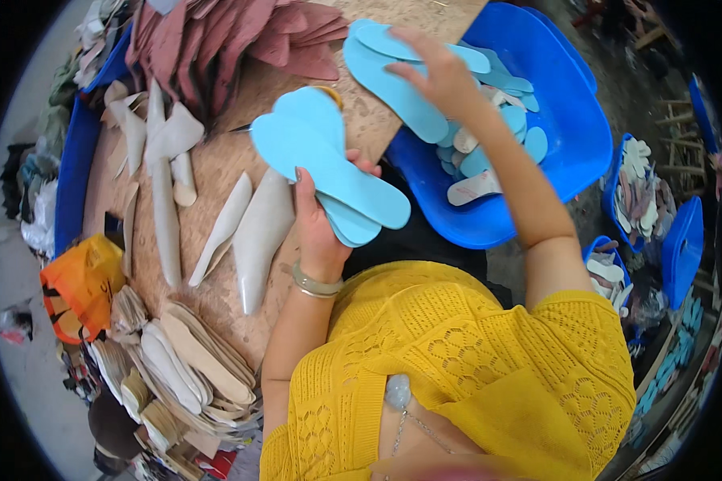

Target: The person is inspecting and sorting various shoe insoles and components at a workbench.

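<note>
left hand [317,212]: clamped on a fanned stack of blue insoles [329,164], over the tabletop [225,172] just left of the tub [569,120] | right hand [441,72]: pinching one insole [393,84] above the tub's near-left rim | advice: square the lifted insole toe-to-toe on the stack before pressing the thumb down, so the fan doesn't slip

bright even daylight, soft shadows, sharp centre, fisheye bending and dark rim

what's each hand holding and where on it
Left hand grips a stack of light blue insoles at mid-length; right hand holds one light blue insole near its middle.
</note>
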Action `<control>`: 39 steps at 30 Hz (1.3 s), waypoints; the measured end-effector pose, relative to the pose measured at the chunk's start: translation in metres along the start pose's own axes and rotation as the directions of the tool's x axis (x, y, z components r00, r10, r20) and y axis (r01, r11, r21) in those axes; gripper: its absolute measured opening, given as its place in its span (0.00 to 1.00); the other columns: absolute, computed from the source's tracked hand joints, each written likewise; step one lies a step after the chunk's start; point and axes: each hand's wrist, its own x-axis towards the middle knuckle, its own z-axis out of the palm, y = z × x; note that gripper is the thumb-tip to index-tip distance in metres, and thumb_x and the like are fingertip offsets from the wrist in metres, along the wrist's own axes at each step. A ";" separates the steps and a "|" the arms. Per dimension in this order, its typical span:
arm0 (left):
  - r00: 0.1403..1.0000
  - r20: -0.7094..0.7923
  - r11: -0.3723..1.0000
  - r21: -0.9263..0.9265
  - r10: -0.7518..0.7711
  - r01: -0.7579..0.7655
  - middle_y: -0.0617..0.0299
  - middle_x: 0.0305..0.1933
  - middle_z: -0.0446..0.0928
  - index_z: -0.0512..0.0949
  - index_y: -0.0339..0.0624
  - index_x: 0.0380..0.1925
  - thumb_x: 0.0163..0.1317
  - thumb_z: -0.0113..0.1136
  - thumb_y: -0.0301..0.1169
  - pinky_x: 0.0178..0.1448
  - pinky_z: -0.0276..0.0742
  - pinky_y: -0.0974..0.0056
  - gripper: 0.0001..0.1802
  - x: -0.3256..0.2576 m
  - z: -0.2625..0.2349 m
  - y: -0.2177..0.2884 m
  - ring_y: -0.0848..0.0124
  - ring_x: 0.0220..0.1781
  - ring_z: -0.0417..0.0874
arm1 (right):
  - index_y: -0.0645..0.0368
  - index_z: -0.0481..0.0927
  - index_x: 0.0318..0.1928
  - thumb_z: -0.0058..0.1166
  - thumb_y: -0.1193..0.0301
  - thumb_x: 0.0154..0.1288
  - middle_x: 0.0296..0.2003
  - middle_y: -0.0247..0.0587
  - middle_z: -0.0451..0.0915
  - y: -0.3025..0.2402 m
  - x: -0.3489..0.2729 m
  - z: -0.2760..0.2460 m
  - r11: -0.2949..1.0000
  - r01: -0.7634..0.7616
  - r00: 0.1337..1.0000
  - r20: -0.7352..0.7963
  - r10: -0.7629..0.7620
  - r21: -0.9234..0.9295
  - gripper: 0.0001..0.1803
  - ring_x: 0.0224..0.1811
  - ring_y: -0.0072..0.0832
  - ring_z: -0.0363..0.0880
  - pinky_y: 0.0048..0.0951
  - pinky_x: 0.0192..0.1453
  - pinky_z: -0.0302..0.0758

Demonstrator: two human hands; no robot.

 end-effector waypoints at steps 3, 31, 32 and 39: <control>0.989 0.126 0.992 -0.084 -0.079 0.090 0.54 0.46 0.76 0.68 0.32 0.56 0.67 0.32 0.67 0.61 0.74 0.54 0.45 -0.004 0.004 0.000 0.62 0.47 0.79 | 0.54 0.73 0.61 0.57 0.61 0.66 0.60 0.44 0.74 0.058 0.007 -0.002 0.992 0.027 0.989 0.145 -0.008 -0.127 0.24 0.59 0.43 0.75 0.38 0.60 0.74; 0.995 -0.046 0.985 0.150 0.091 -0.083 0.58 0.69 0.64 0.57 0.40 0.68 0.60 0.37 0.72 0.73 0.60 0.50 0.51 -0.013 0.004 -0.020 0.59 0.72 0.63 | 0.59 0.78 0.49 0.54 0.66 0.64 0.45 0.44 0.83 -0.167 -0.057 0.017 0.982 0.132 0.991 -0.005 -0.133 0.134 0.16 0.42 0.37 0.85 0.32 0.42 0.82; 0.996 -0.045 0.986 0.150 0.081 -0.073 0.58 0.69 0.64 0.57 0.40 0.68 0.60 0.37 0.72 0.73 0.60 0.50 0.51 -0.015 -0.001 -0.017 0.59 0.72 0.63 | 0.59 0.78 0.49 0.54 0.66 0.64 0.45 0.44 0.83 -0.164 -0.062 0.012 0.984 0.124 0.992 -0.005 -0.124 0.129 0.16 0.42 0.37 0.85 0.32 0.42 0.82; 0.976 0.090 0.977 0.092 -0.199 0.191 0.51 0.55 0.74 0.63 0.35 0.63 0.56 0.36 0.77 0.47 0.78 0.58 0.55 -0.018 -0.018 -0.008 0.65 0.39 0.78 | 0.60 0.82 0.46 0.53 0.76 0.66 0.35 0.36 0.85 -0.054 -0.070 -0.071 0.695 -0.551 0.820 0.452 0.350 0.462 0.10 0.38 0.22 0.84 0.23 0.41 0.80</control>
